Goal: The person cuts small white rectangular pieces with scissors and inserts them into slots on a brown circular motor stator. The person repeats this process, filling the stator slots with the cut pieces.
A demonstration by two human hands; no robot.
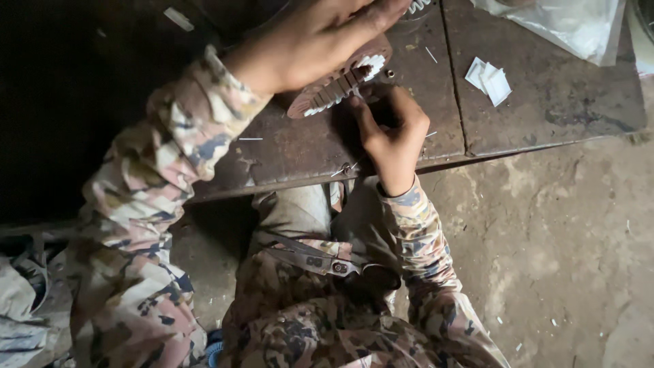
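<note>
My left hand (313, 37) lies flat on top of a round, reddish-brown toothed part with white inserts in its slots (340, 80), pressing it on a rusty metal table (300, 146). My right hand (392, 133) is curled at the lower right edge of that part, fingertips pinched close to its rim near a small bolt; what they pinch is too small to tell. Both sleeves are camouflage patterned.
Folded white paper slips (489, 78) lie on the table to the right. A clear plastic bag (569, 24) sits at the far right corner. Thin white strips are scattered on the table. Below is a dusty concrete floor (565, 245); grey cloth (20, 307) lies at the lower left.
</note>
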